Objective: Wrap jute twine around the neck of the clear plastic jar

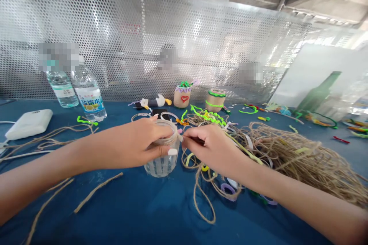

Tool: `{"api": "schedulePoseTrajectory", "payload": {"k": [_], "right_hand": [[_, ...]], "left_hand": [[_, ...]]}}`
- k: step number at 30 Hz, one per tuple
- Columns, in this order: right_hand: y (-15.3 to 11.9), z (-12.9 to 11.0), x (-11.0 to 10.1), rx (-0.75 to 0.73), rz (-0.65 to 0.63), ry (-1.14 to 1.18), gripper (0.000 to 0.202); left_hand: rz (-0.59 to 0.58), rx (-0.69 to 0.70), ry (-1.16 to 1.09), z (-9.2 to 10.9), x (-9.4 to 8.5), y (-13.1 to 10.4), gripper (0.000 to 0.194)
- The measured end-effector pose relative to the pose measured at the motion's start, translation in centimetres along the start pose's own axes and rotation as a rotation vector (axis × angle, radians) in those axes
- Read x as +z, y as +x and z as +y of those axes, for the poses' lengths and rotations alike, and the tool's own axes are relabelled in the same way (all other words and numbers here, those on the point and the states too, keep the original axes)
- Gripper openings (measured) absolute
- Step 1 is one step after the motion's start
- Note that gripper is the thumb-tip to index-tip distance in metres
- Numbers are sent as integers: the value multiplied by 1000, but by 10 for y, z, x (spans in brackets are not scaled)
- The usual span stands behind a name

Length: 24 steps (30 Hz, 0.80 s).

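A clear glass jar [161,166] stands in front of me, with pale strips on its side. Jute twine [174,138] circles its neck. My left hand [138,138] is closed around the top of the jar, thumb across the front and fingers over the rim. At the rim's right side, my right hand [212,143] pinches the twine between thumb and fingertips. The pinched end is small and partly hidden. Below that hand, a loose twine loop [212,220] lies on the blue table [129,222].
A large tangled twine heap [310,160] lies right. Two water bottles [91,97] and a white power bank [31,122] are left. Two twine-wrapped jars [182,97] stand behind, before a perforated metal screen [120,26]. Pipe cleaners [208,115] and cut twine [97,192] lie around.
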State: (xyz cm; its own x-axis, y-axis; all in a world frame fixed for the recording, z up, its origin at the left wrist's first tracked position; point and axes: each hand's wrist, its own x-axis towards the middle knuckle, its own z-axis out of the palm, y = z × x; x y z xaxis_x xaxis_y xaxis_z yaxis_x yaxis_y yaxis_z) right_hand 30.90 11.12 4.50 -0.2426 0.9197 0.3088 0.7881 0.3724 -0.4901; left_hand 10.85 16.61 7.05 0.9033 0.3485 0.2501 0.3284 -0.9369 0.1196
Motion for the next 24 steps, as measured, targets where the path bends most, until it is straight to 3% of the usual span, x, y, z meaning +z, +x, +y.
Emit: {"api": "schedulePoseTrajectory", "payload": {"k": [3,10,17,24], "right_hand": [[2,2,-2,-27,0,-11,28],[5,5,-5,-1,5,49,26],[4,6,1,-79,46,59,25],[1,-3,-9,-87,-64,-5,28]], "left_hand": [[-61,-28,9,2,4,1,26],[-129,14,-59,-10,-9,-2,19],[73,6,38,-4,10,3,20],[8,49,-30,-8,2,7,26]]}}
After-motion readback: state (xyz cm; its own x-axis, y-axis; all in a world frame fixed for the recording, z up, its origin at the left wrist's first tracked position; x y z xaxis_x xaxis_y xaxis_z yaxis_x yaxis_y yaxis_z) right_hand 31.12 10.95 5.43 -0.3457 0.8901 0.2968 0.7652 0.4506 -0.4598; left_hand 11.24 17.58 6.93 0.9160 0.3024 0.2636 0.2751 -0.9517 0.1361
